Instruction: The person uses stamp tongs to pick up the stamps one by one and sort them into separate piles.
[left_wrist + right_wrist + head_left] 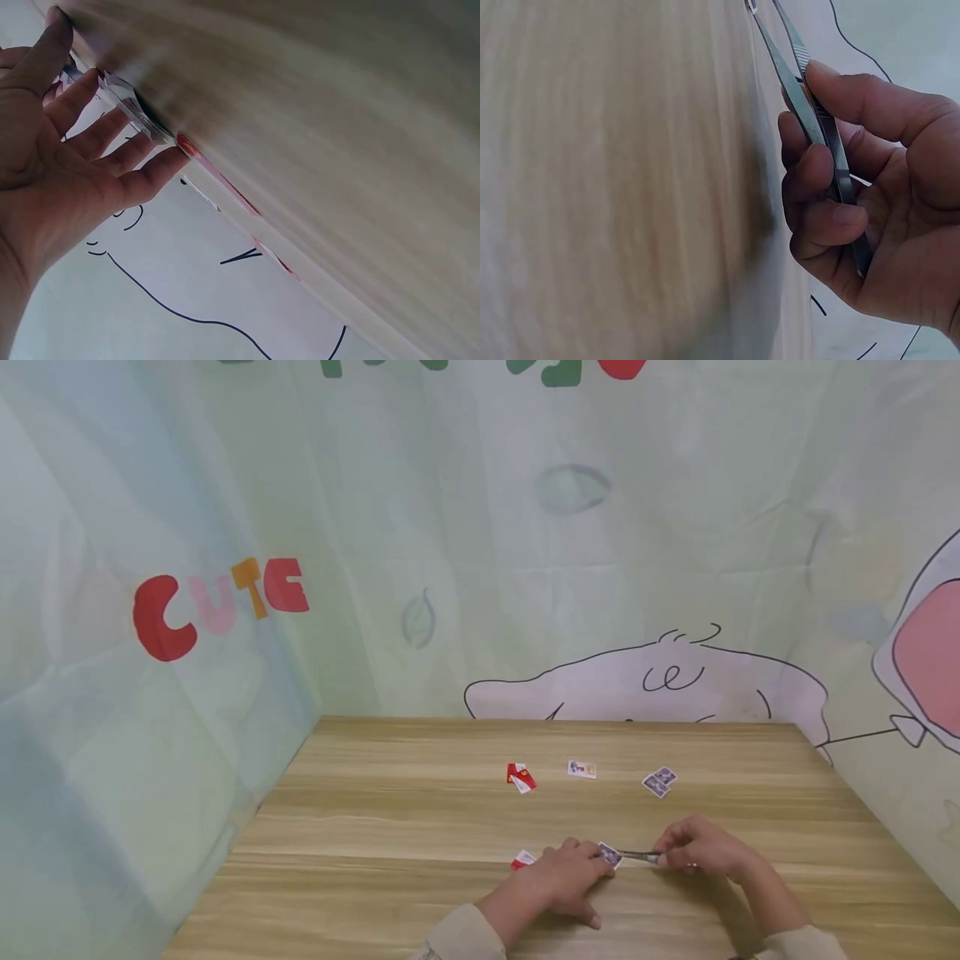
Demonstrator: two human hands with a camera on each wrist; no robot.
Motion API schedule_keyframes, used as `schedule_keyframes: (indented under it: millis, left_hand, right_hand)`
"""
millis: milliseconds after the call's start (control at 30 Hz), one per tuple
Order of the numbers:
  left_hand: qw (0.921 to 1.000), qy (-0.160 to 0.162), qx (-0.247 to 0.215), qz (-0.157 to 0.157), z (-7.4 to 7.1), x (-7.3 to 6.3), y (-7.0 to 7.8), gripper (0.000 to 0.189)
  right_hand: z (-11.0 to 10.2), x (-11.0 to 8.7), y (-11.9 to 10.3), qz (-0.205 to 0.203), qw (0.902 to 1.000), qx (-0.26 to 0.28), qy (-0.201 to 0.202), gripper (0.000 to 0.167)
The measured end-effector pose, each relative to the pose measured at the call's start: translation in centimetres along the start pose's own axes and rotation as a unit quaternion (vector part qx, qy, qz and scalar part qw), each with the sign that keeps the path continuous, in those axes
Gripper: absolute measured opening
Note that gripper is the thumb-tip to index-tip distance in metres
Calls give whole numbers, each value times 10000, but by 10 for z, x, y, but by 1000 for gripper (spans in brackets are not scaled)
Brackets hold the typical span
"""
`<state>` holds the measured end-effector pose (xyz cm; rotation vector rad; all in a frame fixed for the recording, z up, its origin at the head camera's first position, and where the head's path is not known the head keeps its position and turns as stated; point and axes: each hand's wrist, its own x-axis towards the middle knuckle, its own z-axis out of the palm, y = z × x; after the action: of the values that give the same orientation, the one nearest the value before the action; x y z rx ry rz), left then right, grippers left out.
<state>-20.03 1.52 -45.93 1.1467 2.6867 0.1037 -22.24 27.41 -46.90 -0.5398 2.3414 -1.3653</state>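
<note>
My right hand (701, 847) holds a pair of metal tweezers (781, 71) between thumb and fingers, its other fingers curled around the handle. The tweezers' tips point left and reach the edge of a small dark-patterned card (611, 855) with a white border. My left hand (566, 877) lies over the left side of that card, fingers stretched out and thumb spread apart. In the left wrist view, its fingertips touch the slightly raised cards (131, 105). A red-and-white card (523, 859) lies just left of this hand, partly hidden by it.
Farther back on the wooden table (390, 827) are overlapping red-and-white cards (521, 778), a single pale picture card (582, 769) and overlapping dark-patterned cards (660, 782). A printed cloth backdrop (450, 543) stands behind the table and along its left side.
</note>
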Motion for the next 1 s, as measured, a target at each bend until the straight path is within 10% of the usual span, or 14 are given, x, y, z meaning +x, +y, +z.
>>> schedule_keyframes:
  millis: [1000]
  left_hand:
    - [9994,228,123,223,-6,-7,-6,48]
  right_hand:
    - [-9,-8,1,-527,9957,-627,444,6]
